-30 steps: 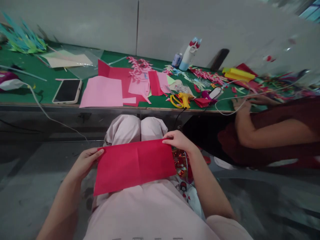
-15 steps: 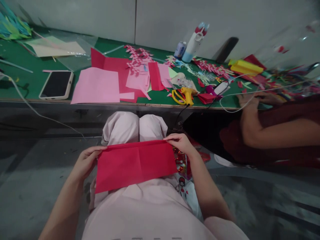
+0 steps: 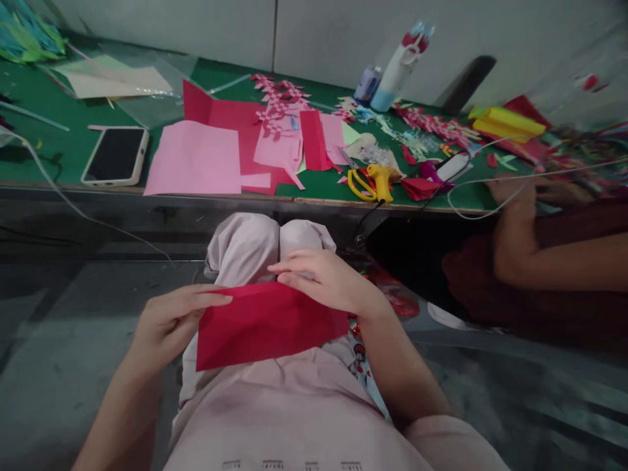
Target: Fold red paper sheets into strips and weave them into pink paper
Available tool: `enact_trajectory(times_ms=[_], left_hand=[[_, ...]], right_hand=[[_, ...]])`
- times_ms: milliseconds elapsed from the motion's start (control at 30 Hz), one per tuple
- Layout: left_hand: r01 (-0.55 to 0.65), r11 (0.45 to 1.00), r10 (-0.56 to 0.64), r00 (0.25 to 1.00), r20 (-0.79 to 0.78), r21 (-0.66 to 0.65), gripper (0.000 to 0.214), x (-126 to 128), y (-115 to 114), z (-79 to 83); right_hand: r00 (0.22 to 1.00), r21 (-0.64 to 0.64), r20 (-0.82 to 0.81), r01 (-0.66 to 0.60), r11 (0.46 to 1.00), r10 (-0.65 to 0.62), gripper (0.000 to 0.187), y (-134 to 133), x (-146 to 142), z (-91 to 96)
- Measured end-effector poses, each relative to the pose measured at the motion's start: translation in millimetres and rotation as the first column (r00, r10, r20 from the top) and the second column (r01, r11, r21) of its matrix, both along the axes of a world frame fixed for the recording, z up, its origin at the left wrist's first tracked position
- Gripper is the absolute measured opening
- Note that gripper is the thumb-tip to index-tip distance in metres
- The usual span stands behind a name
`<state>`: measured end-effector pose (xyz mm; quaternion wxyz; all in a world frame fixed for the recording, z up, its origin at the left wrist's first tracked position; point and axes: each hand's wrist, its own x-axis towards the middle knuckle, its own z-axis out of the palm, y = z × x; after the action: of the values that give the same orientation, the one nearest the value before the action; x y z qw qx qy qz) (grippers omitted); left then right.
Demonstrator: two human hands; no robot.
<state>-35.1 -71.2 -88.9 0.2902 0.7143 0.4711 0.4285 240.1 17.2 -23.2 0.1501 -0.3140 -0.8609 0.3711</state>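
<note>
While left grip (image 3: 169, 317) pinches its corner, red paper (image 3: 267, 327) lies beneath loose right grip (image 3: 328, 278).

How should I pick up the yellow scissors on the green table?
Probably by the yellow loop, coming from the table's near edge. The loop faces that edge, while the metal blades point away toward the wall. Keep to the loop's left side, because the yellow glue gun lies close on its right.
</note>
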Motion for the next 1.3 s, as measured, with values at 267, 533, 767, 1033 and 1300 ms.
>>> enact_trajectory(times_ms=[267, 533, 767, 1033, 1300], left_hand=[[0.146, 0.987, -0.138, 0.986, -0.096, 0.074, 0.044, 5, -9, 24.9], [0.028, 0.998, -0.024, 0.996, 0.083, -0.047, 0.04, 14, -15, 24.0], [-0.176, 0.922, 0.259, 0.943, 0.211, -0.345, 0.041, 29, -15, 25.3], [-0.417, 0.84, 0.45, 0.893, 0.017, -0.347, 0.018, 34, -17, 23.7], [-0.497, 0.786, 0.549, 0.834, 0.047, -0.367, 0.013, 47, -16, 33.3]], right_hand=[[0.969, -0.215, 0.04, -0.23, 0.949, 0.244, 0.026, 4, -23, 12.8], [0.988, -0.156, 0.081, -0.12, 0.98, 0.134, 0.018, -7, -29, 9.4], [0.991, -0.049, 0.103, -0.082, 0.995, 0.087, 0.019, -13, -31, 7.4], [0.992, -0.043, 0.097, -0.079, 0.996, 0.083, 0.02, -15, -31, 6.6], [0.997, -0.065, -0.069, 0.021, 0.998, -0.025, 0.018, -22, -44, 5.8]])
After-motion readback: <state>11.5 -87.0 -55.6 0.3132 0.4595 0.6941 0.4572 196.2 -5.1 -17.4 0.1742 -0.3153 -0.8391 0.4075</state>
